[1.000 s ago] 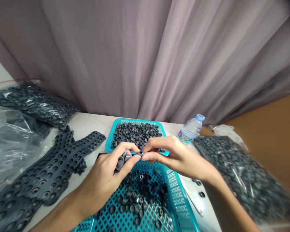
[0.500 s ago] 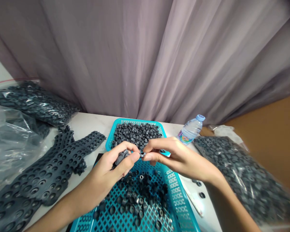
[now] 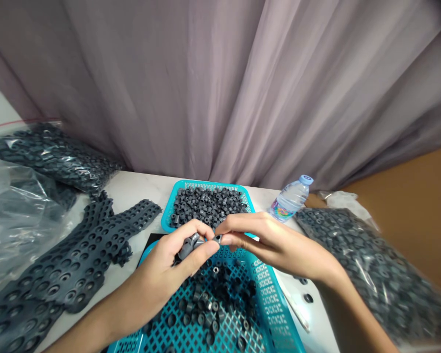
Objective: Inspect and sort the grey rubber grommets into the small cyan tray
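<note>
Several dark grey ring-shaped rubber pieces [image 3: 187, 246] are cupped in my left hand [image 3: 180, 250], its fingers curled round them. Between the fingertips of both hands sits one small black rubber piece [image 3: 217, 239], pinched by the thumb and forefinger of my right hand [image 3: 253, 233] and touching my left thumb tip. Both hands hover over the near teal basket [image 3: 279, 304], where loose black rubber pieces [image 3: 206, 309] lie scattered. Just beyond my hands stands a smaller teal basket [image 3: 165, 215], filled with many small dark pieces [image 3: 208, 203].
Perforated dark rubber sheets [image 3: 84, 245] and bags of dark pieces [image 3: 55, 152] lie at the left. A water bottle [image 3: 290, 198], a white pen-like stick [image 3: 296, 309], loose rings [image 3: 308, 298] and a large clear bag of pieces [image 3: 367, 264] are at the right. A curtain [image 3: 206, 88] hangs behind.
Both hands have dropped slightly and shifted a little, still meeting at the fingertips. The small piece between them is turned and more covered by the fingers.
</note>
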Demonstrator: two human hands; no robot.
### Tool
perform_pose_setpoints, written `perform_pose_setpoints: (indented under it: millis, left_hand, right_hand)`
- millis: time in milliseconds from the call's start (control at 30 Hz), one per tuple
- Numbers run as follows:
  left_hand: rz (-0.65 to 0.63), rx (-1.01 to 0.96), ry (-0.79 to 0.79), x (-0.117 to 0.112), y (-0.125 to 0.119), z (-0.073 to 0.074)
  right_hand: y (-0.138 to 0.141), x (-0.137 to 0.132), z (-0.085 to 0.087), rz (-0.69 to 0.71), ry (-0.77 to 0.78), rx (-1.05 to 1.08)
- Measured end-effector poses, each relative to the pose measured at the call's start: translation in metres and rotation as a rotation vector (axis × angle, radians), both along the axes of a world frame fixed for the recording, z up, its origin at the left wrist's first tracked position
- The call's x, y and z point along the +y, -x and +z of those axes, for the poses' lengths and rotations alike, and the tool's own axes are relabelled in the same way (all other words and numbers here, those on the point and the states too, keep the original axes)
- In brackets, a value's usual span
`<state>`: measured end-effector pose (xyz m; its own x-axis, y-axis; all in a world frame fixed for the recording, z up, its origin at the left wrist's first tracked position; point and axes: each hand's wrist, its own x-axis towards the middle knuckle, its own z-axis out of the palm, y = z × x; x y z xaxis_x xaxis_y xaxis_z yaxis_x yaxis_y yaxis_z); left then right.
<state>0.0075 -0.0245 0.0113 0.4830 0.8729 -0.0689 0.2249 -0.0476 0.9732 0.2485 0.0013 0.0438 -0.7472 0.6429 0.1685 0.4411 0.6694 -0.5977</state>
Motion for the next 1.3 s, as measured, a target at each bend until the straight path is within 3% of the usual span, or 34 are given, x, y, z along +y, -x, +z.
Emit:
perform_pose_setpoints:
  millis: [267, 533, 700, 1000, 1167, 1300]
  left_hand:
    - [0.039, 0.154, -0.069, 0.0, -0.003, -0.002]
    - [0.129, 0.241, -0.266, -0.002, -0.005, -0.008]
    - [0.174, 0.218, -0.378, -0.003, -0.004, -0.01]
    - [0.135, 0.224, -0.435, -0.004, -0.004, -0.011]
    - [0.162, 0.181, -0.454, -0.004, -0.005, -0.011]
    - [0.223, 0.221, -0.474, -0.004, -0.004, -0.013]
  right_hand:
    - [0.003, -0.002, -0.001, -0.012, -0.042, 0.005]
    - [0.006, -0.001, 0.001, -0.076, -0.071, 0.117]
    - [0.005, -0.004, 0.005, -0.04, -0.005, 0.126]
    - [0.009, -0.005, 0.009, -0.116, 0.086, 0.159]
    - [0.009, -0.006, 0.008, -0.109, 0.177, 0.251]
    - [0.008, -0.005, 0.007, -0.09, 0.163, 0.25]
